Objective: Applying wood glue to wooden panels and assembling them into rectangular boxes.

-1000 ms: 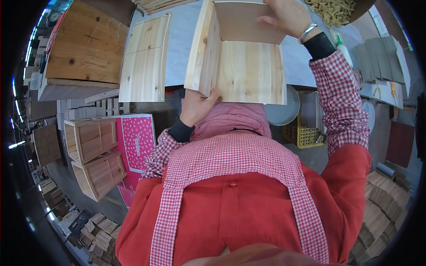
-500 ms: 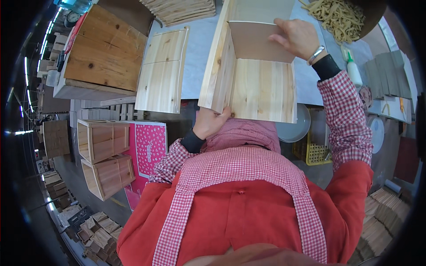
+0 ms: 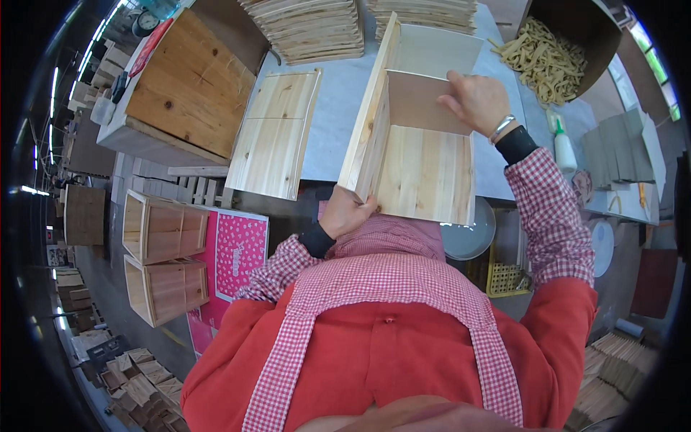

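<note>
A pale wooden box (image 3: 425,173) with an open side stands at the near edge of the table, partly above my lap. Inside it, a thin brown-grey divider board (image 3: 419,101) crosses between the side walls. My right hand (image 3: 481,102) has thumb and fingers around the divider's upper edge, close to the box's right side. Low at the near left corner, my left hand (image 3: 347,213) grips the box, its thumb against the wood. To the left lies a flat wooden panel (image 3: 273,137) with a thin line across it.
Stacks of thin wooden boards (image 3: 306,29) stand at the back. A carton of beige strips (image 3: 547,61) is at the far right, with a white glue bottle (image 3: 564,147) nearer. A large brown wooden box (image 3: 183,90) stands left; two wooden crates (image 3: 165,288) sit lower left.
The whole view has shifted, so the table and its far stacks show more. Both hands keep their holds on the box and divider, with little visible movement between them.
</note>
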`<state>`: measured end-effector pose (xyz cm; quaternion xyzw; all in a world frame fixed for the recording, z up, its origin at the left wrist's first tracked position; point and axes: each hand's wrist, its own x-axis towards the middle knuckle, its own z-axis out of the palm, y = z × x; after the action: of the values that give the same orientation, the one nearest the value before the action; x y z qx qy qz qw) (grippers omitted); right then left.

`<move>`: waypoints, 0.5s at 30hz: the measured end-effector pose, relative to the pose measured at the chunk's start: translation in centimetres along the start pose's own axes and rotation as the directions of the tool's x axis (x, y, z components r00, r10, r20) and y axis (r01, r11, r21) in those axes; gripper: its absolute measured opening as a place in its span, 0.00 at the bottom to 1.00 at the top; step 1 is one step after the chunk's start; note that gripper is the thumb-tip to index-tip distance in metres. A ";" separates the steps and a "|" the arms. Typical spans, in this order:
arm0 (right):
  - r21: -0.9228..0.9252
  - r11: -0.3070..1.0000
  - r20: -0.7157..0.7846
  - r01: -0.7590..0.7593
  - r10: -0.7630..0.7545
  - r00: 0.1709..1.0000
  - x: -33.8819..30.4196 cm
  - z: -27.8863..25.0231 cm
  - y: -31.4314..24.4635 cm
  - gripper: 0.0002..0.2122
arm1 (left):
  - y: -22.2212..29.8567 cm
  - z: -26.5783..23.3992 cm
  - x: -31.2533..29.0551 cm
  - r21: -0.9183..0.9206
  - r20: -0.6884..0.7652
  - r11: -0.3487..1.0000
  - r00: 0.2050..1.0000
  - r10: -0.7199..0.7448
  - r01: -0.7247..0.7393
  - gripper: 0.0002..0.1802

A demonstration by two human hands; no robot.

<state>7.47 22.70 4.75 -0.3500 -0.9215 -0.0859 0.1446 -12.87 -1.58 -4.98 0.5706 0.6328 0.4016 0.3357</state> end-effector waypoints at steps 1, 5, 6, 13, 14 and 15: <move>-0.006 1.000 0.012 -0.004 0.005 1.000 0.2 -0.1 0.1 0.16 | 0.0 0.2 0.1 -0.005 -0.011 1.000 1.000 0.007 -0.007 0.17; -0.019 0.999 0.080 -0.044 0.045 0.996 0.5 -1.1 -0.1 0.16 | 0.5 0.3 1.1 -0.023 -0.002 1.000 1.000 0.000 0.000 0.16; -0.021 0.998 0.111 -0.060 0.062 0.992 0.7 -1.3 -0.1 0.16 | 0.8 0.4 0.9 -0.051 -0.034 0.999 0.999 0.004 -0.006 0.15; 0.277 0.957 -0.082 0.082 -0.061 0.995 6.0 -0.2 5.3 0.18 | 0.2 0.6 0.7 -0.075 -0.071 0.997 0.997 0.000 -0.005 0.14; 0.255 0.963 -0.151 0.085 -0.047 0.987 7.0 0.0 6.1 0.19 | 0.3 0.5 0.6 -0.081 -0.025 0.996 0.999 -0.048 0.046 0.15; 0.255 0.963 -0.156 0.089 -0.050 0.986 8.0 0.6 6.8 0.19 | 0.5 0.3 0.7 -0.084 0.018 0.992 0.995 -0.097 0.098 0.17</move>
<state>6.17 32.86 7.16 -0.2877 -0.9232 0.0054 0.2545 -12.48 -0.88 -4.65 0.5272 0.6400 0.4069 0.3833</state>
